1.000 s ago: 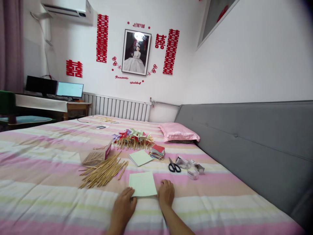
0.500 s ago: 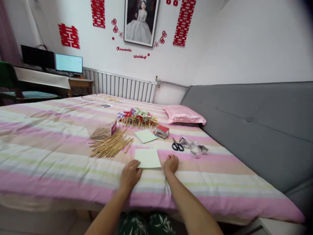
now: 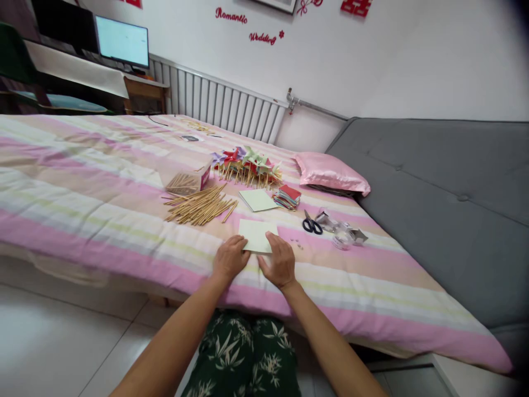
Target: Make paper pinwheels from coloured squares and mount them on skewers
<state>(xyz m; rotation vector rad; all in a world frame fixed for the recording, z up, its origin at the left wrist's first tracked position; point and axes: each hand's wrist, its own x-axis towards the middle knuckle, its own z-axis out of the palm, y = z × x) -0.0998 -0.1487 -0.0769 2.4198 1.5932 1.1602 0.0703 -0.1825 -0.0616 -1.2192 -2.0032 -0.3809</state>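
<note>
On the white wall (image 3: pixel 372 60) above the radiator, red cut-out script letters spell "Romantic" (image 3: pixel 231 15), and a little lower and further right a second red word reads "Wedding" (image 3: pixel 264 38), with a small red flower shape at its end. At the very top edge, the bottoms of red paper cut-out signs (image 3: pixel 354 6) show, too cropped to read. The lit monitor (image 3: pixel 122 42) on the desk glows pale, but nothing on it is legible. The small box (image 3: pixel 190 181) of sticks on the bed has a red side; its print cannot be made out.
</note>
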